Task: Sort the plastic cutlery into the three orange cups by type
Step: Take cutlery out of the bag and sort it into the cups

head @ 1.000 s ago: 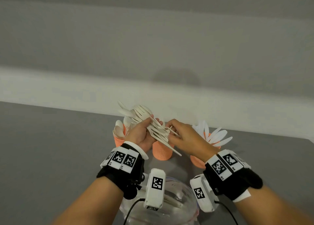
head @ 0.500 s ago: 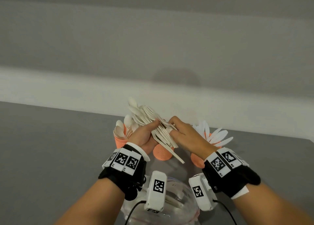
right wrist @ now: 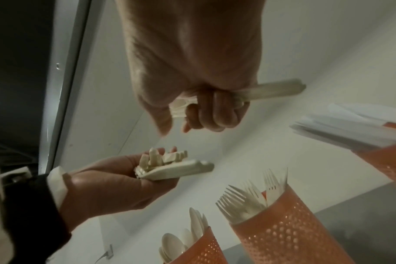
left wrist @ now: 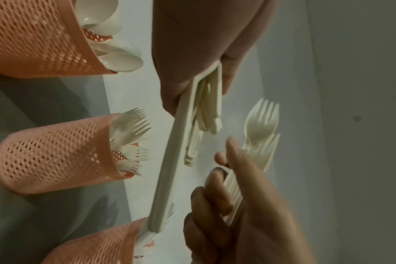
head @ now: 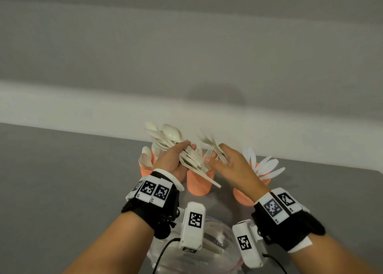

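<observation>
- Head view: left hand clenched round a bundle of spoons; right hand gripping forks; both raised over three orange cups near the table's far edge.
- Left wrist view: forks fanned above right fingers; fork cup midway.
- Right wrist view: fingers curled round fork handles; spoon cup lowest.

Grey table, three orange mesh cups, clear bowl at near edge

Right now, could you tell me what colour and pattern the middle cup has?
Orange, with a perforated mesh pattern; the middle cup shows best in the left wrist view.
</observation>
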### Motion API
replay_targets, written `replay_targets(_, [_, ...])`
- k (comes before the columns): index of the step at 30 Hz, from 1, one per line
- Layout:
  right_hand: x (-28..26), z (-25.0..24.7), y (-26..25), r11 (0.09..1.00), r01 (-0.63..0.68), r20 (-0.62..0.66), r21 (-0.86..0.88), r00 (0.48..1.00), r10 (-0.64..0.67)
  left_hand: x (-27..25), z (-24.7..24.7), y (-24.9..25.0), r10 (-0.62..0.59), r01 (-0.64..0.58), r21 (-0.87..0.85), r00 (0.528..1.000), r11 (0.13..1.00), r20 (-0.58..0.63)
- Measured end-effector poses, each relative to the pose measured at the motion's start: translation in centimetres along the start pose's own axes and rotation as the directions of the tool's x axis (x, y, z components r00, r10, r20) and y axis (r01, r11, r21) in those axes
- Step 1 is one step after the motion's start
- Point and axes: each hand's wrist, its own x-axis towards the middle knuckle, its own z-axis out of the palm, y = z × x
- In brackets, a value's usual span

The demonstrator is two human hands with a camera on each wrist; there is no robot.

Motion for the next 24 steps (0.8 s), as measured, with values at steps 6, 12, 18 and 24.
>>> replay_targets(6, [-0.2, 1.3, 0.6, 0.999, -0.04, 0.093, -0.028, 0.995, 0.042, -0.2, 0.3, 0.1, 0.059, -0.059, -0.028, 0.998, 0.998, 0.023])
replay_targets(12, [-0.1, 1.5, 0.8, 1.0, 0.005, 0.12, -0.003, 0.993, -0.005, -0.4, 0.3, 0.6, 0.018, -0.019, -0.066, 1.0, 0.998, -0.014])
replay_targets(18, [-0.6, 0.4, 1.8, 0.997, -0.033, 0.156, 0.075, 0.988, 0.021, -0.1, -0.2, 1.6, 0.035, -0.052, -0.187, 0.995, 0.981, -0.093])
replay_targets(24, [-0.9, 0.1, 2.4, 1.0, -0.013, 0.265, 0.025, 0.964, 0.006, 0.8, -0.5, 1.5, 0.102, -0.132, -0.108, 0.965, 0.985, -0.243])
